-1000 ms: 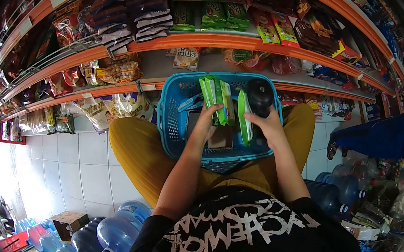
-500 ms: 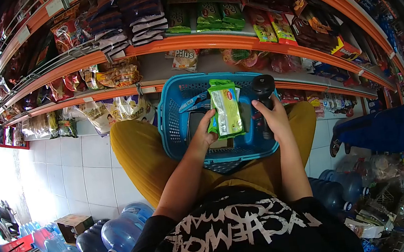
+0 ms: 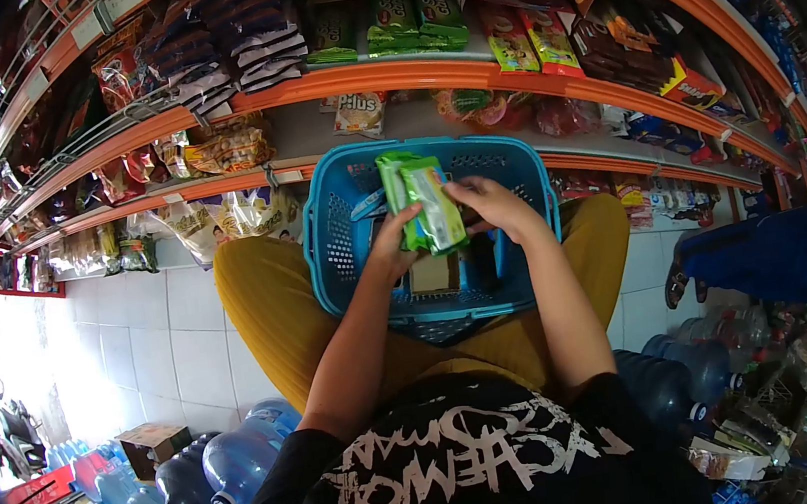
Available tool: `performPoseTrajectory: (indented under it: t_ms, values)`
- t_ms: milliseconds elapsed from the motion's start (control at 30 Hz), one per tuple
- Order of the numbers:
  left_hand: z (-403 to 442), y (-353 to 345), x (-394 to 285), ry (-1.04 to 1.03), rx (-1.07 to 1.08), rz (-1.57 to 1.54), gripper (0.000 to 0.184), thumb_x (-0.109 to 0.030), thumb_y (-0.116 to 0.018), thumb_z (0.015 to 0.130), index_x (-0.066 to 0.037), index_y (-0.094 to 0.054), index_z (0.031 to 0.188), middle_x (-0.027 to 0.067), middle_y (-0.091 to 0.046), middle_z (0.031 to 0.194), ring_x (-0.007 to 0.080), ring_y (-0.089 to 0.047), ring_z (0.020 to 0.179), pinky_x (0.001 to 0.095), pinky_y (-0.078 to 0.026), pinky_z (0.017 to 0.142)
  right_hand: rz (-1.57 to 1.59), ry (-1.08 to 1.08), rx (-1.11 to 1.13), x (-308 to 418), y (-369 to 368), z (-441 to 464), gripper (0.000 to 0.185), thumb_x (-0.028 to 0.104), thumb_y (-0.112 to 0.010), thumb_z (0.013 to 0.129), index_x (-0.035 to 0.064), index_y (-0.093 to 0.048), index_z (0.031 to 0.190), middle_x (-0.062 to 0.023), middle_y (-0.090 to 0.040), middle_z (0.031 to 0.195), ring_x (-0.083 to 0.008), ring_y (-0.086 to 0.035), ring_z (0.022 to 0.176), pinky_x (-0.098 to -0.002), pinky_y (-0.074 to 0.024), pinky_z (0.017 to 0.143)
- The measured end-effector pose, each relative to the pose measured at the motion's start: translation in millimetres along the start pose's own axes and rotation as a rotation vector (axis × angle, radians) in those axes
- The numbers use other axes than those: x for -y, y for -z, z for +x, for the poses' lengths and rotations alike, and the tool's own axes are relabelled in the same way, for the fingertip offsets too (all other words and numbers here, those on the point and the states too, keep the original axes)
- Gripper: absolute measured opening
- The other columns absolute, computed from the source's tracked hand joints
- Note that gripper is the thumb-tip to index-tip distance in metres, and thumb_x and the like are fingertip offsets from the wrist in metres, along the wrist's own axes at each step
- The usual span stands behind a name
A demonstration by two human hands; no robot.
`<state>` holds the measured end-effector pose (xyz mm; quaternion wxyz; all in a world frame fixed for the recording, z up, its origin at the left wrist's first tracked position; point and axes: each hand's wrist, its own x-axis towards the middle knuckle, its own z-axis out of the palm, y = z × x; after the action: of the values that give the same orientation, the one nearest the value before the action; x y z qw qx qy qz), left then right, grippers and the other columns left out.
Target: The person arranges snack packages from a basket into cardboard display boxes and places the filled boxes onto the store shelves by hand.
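Observation:
My left hand (image 3: 396,237) is closed around a small stack of green snack packets (image 3: 431,210), held above the blue plastic basket (image 3: 319,262) between my legs. The packets are slightly fanned, the front one showing a pale, shiny back. My right hand (image 3: 497,208) has its fingers curled at the right edge of the front packet; the thumb's grip is partly hidden. Under that hand, in the basket, a dark object (image 3: 482,265) is partly covered. A blue packet (image 3: 370,205) and a brown box-like item (image 3: 435,276) also lie inside the basket.
Shelves with orange edges (image 3: 352,79) curve ahead, stocked with snacks, including more green packets (image 3: 416,24). Large blue water bottles (image 3: 244,468) stand behind on the left, others (image 3: 657,387) on the right. A person's blue-clad leg (image 3: 751,255) is at the right.
My right hand has let go of the black handheld device and moved left to the packets. The packets have tilted and fanned apart in my left hand.

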<state>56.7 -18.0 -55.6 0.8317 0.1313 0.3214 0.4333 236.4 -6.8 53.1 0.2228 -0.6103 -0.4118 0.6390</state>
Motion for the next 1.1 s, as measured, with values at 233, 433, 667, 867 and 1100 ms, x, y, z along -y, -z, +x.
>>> performPoseTrajectory:
  t_ms: [233,433,667,867,1100]
  values:
    - [-14,-9,0,0.027,-0.009,-0.002,0.057,-0.025,-0.065,0.079,-0.008,-0.040,0.127,0.0113,-0.054,0.115,0.0273,-0.054,0.105,0.0439,-0.044,0.089,-0.228,0.180,0.051,-20,30,29,0.065,0.023,-0.073,0.075,0.0054,-0.042,0.130,-0.0067,-0.057,0.096,-0.0139,-0.055,0.084,-0.0253,-0.0438,0.069]
    - [-12,-2,-4,0.017,0.134,-0.173,0.054,-0.036,-0.057,0.083,-0.004,-0.045,0.124,0.0153,-0.055,0.115,0.0280,-0.056,0.102,0.0412,-0.043,0.092,-0.091,0.153,0.073,-7,50,20,0.045,0.011,-0.071,0.075,0.0061,-0.054,0.116,-0.0024,-0.056,0.100,-0.0104,-0.054,0.079,-0.0205,-0.0419,0.066]
    - [-10,3,-5,-0.018,0.118,-0.199,0.055,-0.037,-0.057,0.083,-0.007,-0.044,0.126,0.0130,-0.055,0.116,0.0275,-0.054,0.104,0.0433,-0.040,0.092,-0.249,0.331,0.157,-5,38,22,0.021,0.023,-0.062,0.083,0.0065,-0.056,0.093,-0.0026,-0.054,0.095,-0.0143,-0.049,0.098,-0.0289,-0.0365,0.087]
    - [-21,-4,-18,-0.178,-0.054,-0.115,0.047,-0.034,-0.059,0.083,-0.008,-0.048,0.122,0.0114,-0.056,0.113,0.0271,-0.054,0.103,0.0405,-0.041,0.092,-0.546,0.587,-0.167,-17,35,35,0.048,-0.001,-0.067,0.069,0.0073,-0.041,0.109,-0.0104,-0.052,0.096,-0.0247,-0.053,0.098,-0.0389,-0.0406,0.087]
    - [-20,1,-22,-0.254,-0.133,-0.223,0.042,-0.027,-0.057,0.085,-0.006,-0.048,0.120,0.0108,-0.056,0.110,0.0271,-0.053,0.102,0.0402,-0.039,0.092,-0.642,0.832,-0.435,-35,14,68,0.012,0.003,-0.061,0.077,0.0027,-0.058,0.090,-0.0100,-0.059,0.089,-0.0331,-0.056,0.079,-0.0410,-0.0464,0.070]
